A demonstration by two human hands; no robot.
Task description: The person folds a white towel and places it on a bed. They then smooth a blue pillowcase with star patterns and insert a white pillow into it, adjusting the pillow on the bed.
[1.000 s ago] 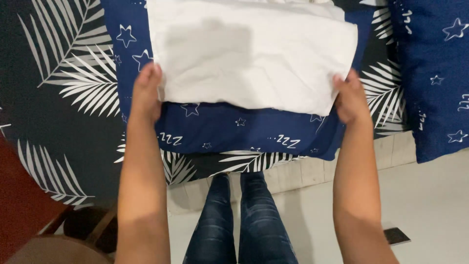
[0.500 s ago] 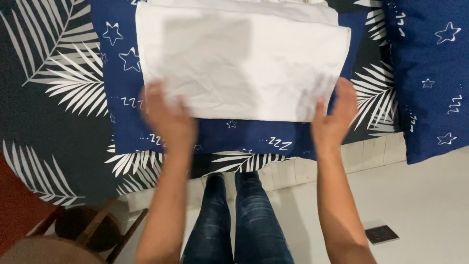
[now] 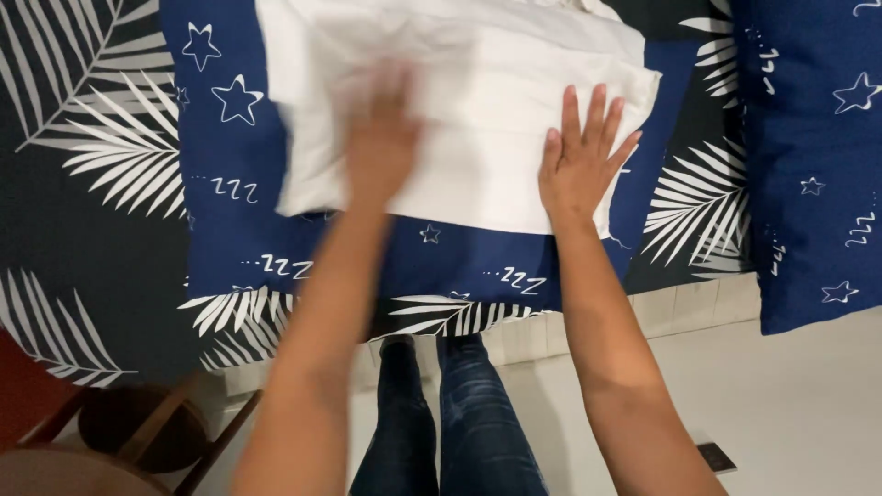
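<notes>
White folded cloth (image 3: 478, 110) flat on blue star pillowcase (image 3: 230, 184) (slightly creased), bed edge.

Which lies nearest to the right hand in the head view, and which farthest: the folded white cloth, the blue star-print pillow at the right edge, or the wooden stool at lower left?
1. Folded white cloth: directly under the right hand.
2. Blue star-print pillow: off to its right.
3. Wooden stool: far lower left, on the floor.
</notes>
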